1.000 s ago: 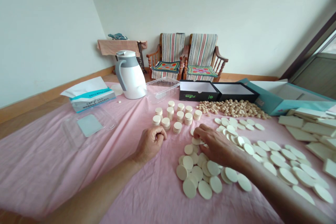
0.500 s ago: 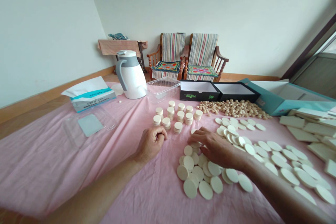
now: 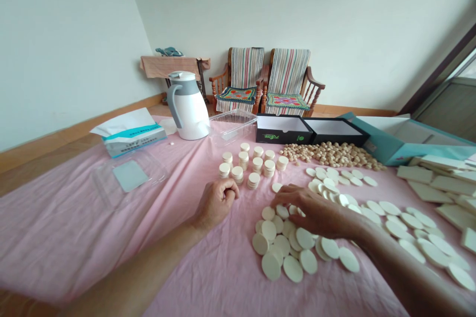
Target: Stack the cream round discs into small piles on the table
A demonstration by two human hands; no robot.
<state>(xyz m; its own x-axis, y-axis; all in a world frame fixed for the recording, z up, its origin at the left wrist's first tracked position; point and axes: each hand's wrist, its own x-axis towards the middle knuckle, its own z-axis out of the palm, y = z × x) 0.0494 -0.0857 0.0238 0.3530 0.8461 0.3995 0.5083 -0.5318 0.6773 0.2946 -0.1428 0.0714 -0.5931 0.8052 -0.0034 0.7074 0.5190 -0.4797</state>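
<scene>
My left hand [image 3: 217,203] rests on the pink cloth as a closed fist, close to the small round stacks. Whatever it may hold is hidden by the curled fingers. Several short stacks of pale wooden discs [image 3: 254,180] stand just beyond it. My right hand [image 3: 310,210] is palm down over loose wooden discs [image 3: 268,230], thumb apart from the fingers, fingertips bent down at the far edge of the pile. A single disc [image 3: 276,187] lies just past its fingertips. No disc shows gripped in it.
More discs [image 3: 409,220] spread to the right, beside rectangular wooden pieces [image 3: 453,183]. Small wooden beads [image 3: 330,153] lie before two black boxes [image 3: 284,136] and a teal box [image 3: 401,143]. A white jug [image 3: 193,114], tissue pack [image 3: 132,136] and clear plastic trays [image 3: 130,176] stand left.
My right hand has shifted slightly, uncovering more discs beneath its fingertips. My left fist stays put. The whole view has drifted a little.
</scene>
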